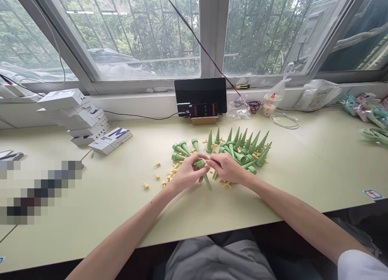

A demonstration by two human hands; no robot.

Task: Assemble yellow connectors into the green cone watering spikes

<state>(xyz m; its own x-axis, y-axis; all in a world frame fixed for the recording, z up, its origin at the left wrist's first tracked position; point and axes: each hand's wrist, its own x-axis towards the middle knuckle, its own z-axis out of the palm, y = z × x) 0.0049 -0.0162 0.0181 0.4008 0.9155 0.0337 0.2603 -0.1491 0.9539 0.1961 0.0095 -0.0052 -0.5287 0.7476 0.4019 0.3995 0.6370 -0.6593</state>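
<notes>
My left hand (189, 173) is closed round a green plastic watering spike (207, 182), its wide ribbed cap up and its tip slanting down toward me. The fingers of my right hand (226, 167) are pinched together beside that cap, on a small yellow plastic piece (206, 165) partly hidden by the fingertips. Behind and right of my right hand is a dense cluster of green spikes (242, 146), some upright and some lying, with yellow pieces among them. Several more green spikes (182, 147) lie just beyond my left hand. Loose yellow pieces (157, 176) are scattered to its left.
A phone (203, 110) leans against a black tablet (200, 90) at the back. White boxes (87, 116) are stacked at the left. Along the sill on the right stand a bagged drink cup (269, 104), cables (285, 121) and wrapped packs (368, 110). The table edge (212, 230) is near my lap.
</notes>
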